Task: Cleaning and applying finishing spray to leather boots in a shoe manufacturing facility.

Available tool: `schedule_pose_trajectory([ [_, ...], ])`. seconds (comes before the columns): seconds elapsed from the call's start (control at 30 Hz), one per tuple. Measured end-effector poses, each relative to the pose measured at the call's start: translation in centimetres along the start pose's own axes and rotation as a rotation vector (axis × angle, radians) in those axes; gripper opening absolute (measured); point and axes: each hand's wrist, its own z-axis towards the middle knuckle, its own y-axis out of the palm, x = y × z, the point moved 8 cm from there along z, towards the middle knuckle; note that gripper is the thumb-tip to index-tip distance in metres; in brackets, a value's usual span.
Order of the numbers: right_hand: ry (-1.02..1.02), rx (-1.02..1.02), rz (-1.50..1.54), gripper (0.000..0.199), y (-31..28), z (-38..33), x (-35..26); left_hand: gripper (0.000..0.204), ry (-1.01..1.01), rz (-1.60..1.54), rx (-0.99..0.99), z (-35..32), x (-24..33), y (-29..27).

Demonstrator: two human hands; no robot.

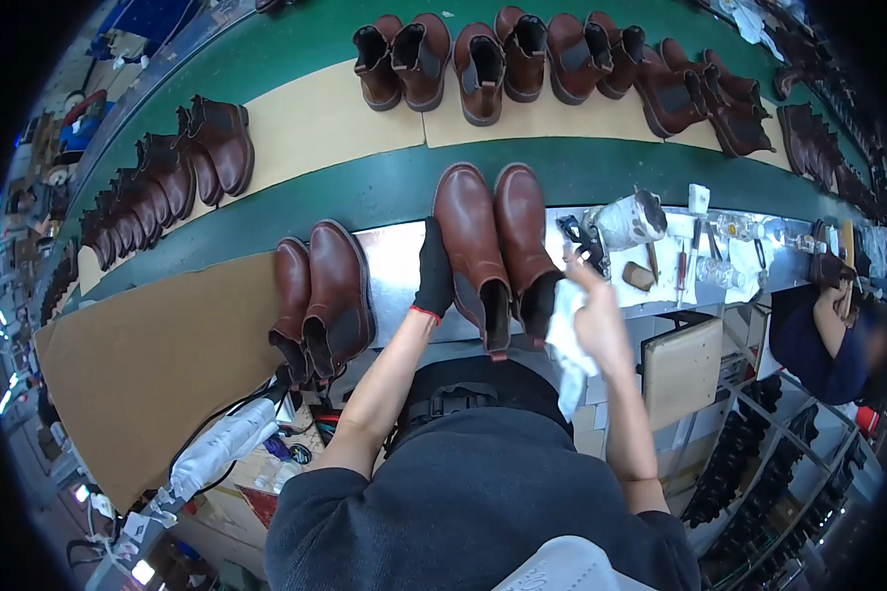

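Note:
A pair of brown leather ankle boots stands in front of me, toes away from me: the left boot [466, 217] and the right boot [522, 222]. My left hand [434, 271], in a black glove with a red cuff edge, rests against the left boot's outer side. Its visible fingers are straight and point away from me; the boot hides the rest. At the right boot's shaft, my bare right hand [596, 315] is closed on a white cloth [567, 345] that hangs down and is somewhat blurred.
Another brown pair [330, 291] stands at left, beside a brown cardboard sheet [158, 364]. Several boots [480, 74] line the far green surface [315, 187]. At right are a wrapped roll [631, 222], clear bottles [719, 273], a brown block [639, 276] and a seated person [818, 345].

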Motion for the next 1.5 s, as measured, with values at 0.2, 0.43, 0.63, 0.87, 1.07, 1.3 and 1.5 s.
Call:
schedule_pose_trajectory([
  [0.2,0.085,0.569,-0.379,0.060,-19.3,2.5,5.9,0.065,-0.127,-0.078,-0.071,-0.1,0.9,-0.2],
  [0.43,-0.267,0.277,0.219,0.039,-7.4,5.3,6.2,0.057,-0.194,0.079,-0.017,0.0,0.3,-2.3],
  [0.63,0.030,0.187,0.297,0.064,8.8,9.0,8.5,0.051,-0.323,-0.153,-0.206,-0.2,-1.2,-0.5],
  [0.87,0.278,-0.135,0.971,0.057,5.8,8.6,4.1,0.044,-0.405,-0.356,-0.371,-2.7,2.2,4.0],
  [1.07,0.224,-0.092,1.157,0.056,4.7,9.7,1.9,0.052,-0.518,-0.483,-0.289,-3.5,4.0,6.4],
  [1.3,0.274,-0.129,1.227,0.050,4.7,10.0,1.4,0.054,-0.471,-0.491,-0.301,-4.8,5.2,7.9],
  [1.5,0.226,-0.234,1.331,0.038,5.7,9.9,2.1,0.056,-0.397,-0.442,-0.319,-4.6,4.9,7.1],
])
